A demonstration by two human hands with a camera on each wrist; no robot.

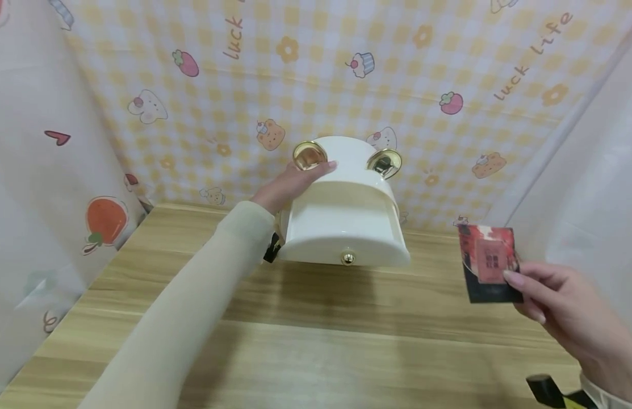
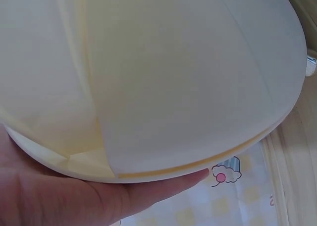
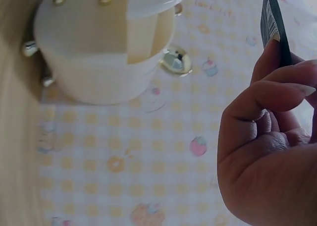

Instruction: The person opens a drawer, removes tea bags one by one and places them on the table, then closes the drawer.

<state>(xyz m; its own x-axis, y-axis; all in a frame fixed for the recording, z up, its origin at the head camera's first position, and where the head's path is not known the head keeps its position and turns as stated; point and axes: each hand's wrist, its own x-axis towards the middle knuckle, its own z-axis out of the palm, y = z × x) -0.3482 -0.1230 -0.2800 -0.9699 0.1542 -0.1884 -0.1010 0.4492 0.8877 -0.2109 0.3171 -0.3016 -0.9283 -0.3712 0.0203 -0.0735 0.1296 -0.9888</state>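
A white rounded cabinet (image 1: 343, 150) with a gold disc on each upper side stands on the wooden table. Its white drawer (image 1: 341, 218), with a round gold knob (image 1: 348, 258), is pulled out at the front. My left hand (image 1: 290, 184) rests at the cabinet's upper left, the thumb straight along its top below the left disc; the other fingers are hidden. To the right, away from the cabinet, my right hand (image 1: 556, 292) pinches a small flat red-and-black packet (image 1: 492, 267) by its lower right corner. The packet's barcoded back (image 3: 271, 23) shows edge-on in the right wrist view.
A yellow checked cloth (image 1: 224, 102) with printed pictures hangs right behind the cabinet. White curtains (image 1: 34, 170) close off the left and right sides. Wooden tabletop (image 1: 316, 352) extends in front of the cabinet. A black wrist mount (image 1: 545, 390) sits at my right wrist.
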